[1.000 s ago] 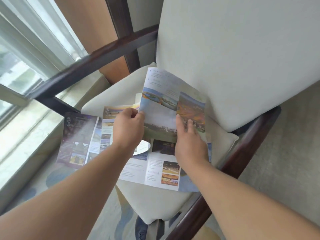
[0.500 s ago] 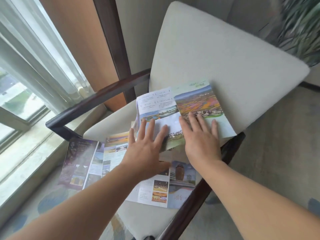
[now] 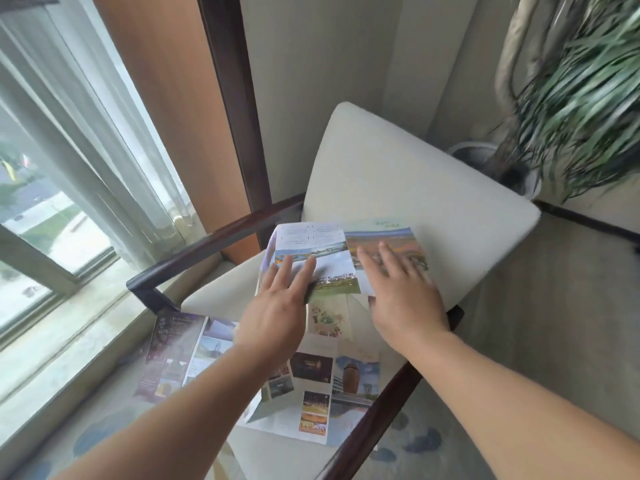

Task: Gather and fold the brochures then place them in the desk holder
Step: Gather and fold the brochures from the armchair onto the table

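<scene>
Pressing brochure (image 3: pixel 311 237) flat | L hand (image 3: pixel 277 306) + R hand (image 3: pixel 405 296) fingers straight | L no longer pinching

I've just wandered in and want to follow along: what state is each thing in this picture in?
Left hand, open, fingers flat on the landscape brochure.
Right hand, open, flat on that brochure.
The landscape brochure, two panels showing, pressed onto the chair.
Purple brochure, spread open, untouched.
Vase-picture brochure, spread open on the chair.
Desk holder, not in view.
</scene>
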Available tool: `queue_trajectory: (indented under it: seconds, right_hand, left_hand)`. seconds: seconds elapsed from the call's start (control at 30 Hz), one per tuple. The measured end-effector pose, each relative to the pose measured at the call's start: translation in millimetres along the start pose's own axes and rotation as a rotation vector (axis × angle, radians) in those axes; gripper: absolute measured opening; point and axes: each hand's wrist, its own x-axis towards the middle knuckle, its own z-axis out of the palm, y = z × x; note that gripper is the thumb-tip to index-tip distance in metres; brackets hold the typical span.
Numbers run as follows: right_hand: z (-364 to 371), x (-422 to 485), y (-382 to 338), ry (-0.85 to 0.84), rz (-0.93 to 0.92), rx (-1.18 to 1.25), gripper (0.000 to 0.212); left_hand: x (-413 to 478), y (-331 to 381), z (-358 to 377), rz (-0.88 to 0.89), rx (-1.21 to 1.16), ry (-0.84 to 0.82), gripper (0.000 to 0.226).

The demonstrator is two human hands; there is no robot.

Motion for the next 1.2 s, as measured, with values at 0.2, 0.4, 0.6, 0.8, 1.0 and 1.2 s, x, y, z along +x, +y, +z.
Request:
queue_trajectory:
  seconds: [0.2,0.4,0.6,0.8,1.0,1.2]
  right_hand:
    - [-38,10,-13,0.069,-0.208,-0.173,0.058]
    - [-66,11,-13,0.140,-0.185,-0.079,0.058]
    - [-88,5,-32,-0.069,-0.024,0.592,0.069]
    - [-126,7,-71,-0.176,0.102,1.238,0.083]
    - [-149,16,-86,0.026,0.218,1.122,0.072]
    - [-181,26,-80,0.109,0.298,1.194,0.069]
  left_hand:
    - [-5,3,-36,0.105,0.050,-0.031,0.067]
    - [2,17,-64,0.005,0.088,-0.010,0.072]
    - [-4,24,-89,-0.017,0.130,0.029,0.070]
    - [-11,36,-102,-0.025,0.143,0.051,0.060]
    - [-27,26,-100,-0.101,0.042,0.140,0.057]
    - [-57,-10,-88,-0.400,0.124,0.005,0.058]
